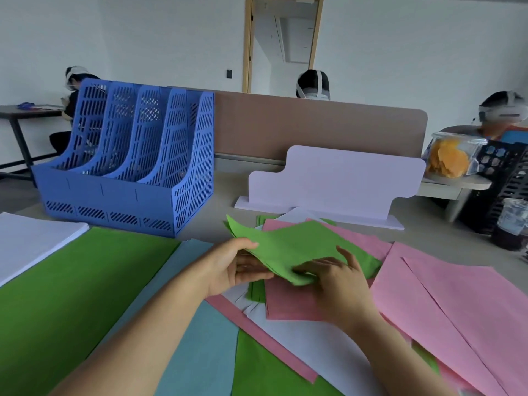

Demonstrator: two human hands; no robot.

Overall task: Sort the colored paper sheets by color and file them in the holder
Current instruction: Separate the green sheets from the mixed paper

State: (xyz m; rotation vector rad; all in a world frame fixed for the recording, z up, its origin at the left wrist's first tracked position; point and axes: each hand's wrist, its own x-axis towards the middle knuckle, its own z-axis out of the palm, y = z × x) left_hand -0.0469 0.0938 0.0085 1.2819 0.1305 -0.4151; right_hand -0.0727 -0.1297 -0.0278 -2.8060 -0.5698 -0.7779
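Observation:
A green sheet (291, 247) is lifted a little above a mixed heap of pink, white and green paper (288, 304) at the table's middle. My left hand (237, 264) pinches its left edge, thumb on top and fingers underneath. My right hand (340, 278) grips its near corner from the right. The blue file holder (134, 170) stands at the back left, its four slots showing no paper. In front of it lie a white stack (34, 238), a green stack (71, 287) and a light-blue stack (200, 332). A pink stack (457, 310) lies on the right.
A white shaped board (334, 178) stands upright behind the heap, with a brown desk divider (314, 124) beyond it. A jar of orange snacks (454, 155), a black crate (511, 172) and a plastic cup with a drink (511, 224) sit at the right. People sit at other desks.

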